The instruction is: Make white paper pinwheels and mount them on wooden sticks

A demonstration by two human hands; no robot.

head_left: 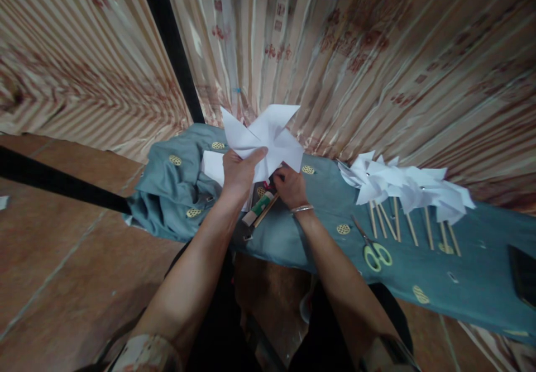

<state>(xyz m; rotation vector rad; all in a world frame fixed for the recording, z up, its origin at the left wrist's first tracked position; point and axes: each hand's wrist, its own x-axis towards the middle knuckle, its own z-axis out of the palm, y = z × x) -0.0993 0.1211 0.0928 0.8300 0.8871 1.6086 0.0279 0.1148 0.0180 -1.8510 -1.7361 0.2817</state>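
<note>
A white paper pinwheel [274, 134] with folded blades is pinched in my left hand [240, 172], the thumb pressing near its centre. My right hand [292, 186] is closed just under the pinwheel's lower right edge. What its curled fingers hold, if anything, is hidden. A wooden stick [266, 210] runs down and left from beside those fingers; I cannot tell whether they touch it. Alongside the stick lies a green and white glue stick [258, 208]. White paper [213, 165] lies behind my left hand, partly covered.
Several finished-looking pinwheels on sticks [402, 185] lie overlapping at the right. Scissors [372, 249] with green handles rest in front of them. A dark object [522, 276] sits at the far right. The teal cloth [326, 249] covers the narrow surface; a patterned curtain [335, 53] hangs behind.
</note>
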